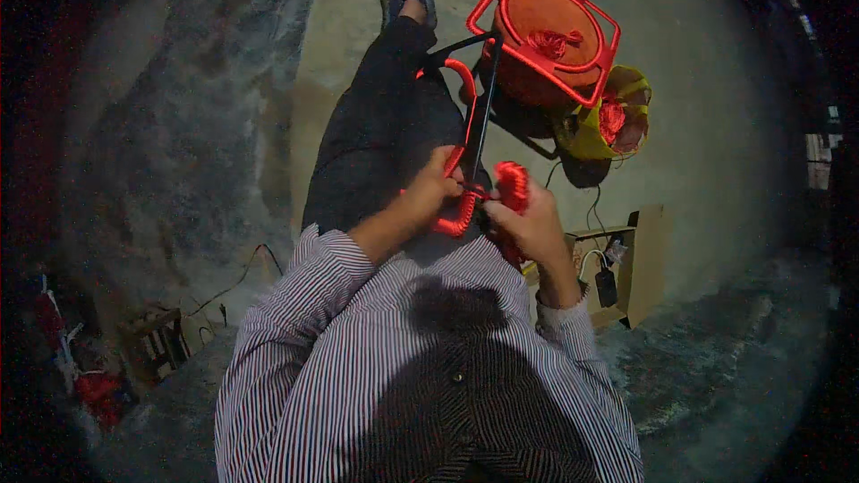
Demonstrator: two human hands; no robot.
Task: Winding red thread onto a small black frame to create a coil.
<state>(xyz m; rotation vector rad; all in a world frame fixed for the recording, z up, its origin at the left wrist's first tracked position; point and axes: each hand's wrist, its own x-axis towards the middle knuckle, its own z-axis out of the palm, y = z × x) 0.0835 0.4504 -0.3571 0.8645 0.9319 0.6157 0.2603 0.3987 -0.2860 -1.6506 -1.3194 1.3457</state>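
Across my lap lies a metal frame with bare black bars and some parts wrapped in red cord. My left hand is closed around its near side, by a corner covered in tight red winding. Just right of that corner, my right hand is closed on a bundle of red cord; part of the bundle stands up above the fingers. More of the cord hangs below this hand, in shadow. Where the cord meets the bar between my hands is too small and blurred to make out.
Ahead to the right, a red-wrapped frame rests on a round orange-brown stool-like thing, with a red cord bundle. Beside it stands a yellow bag holding red cord. A cardboard box with a black adapter sits at right.
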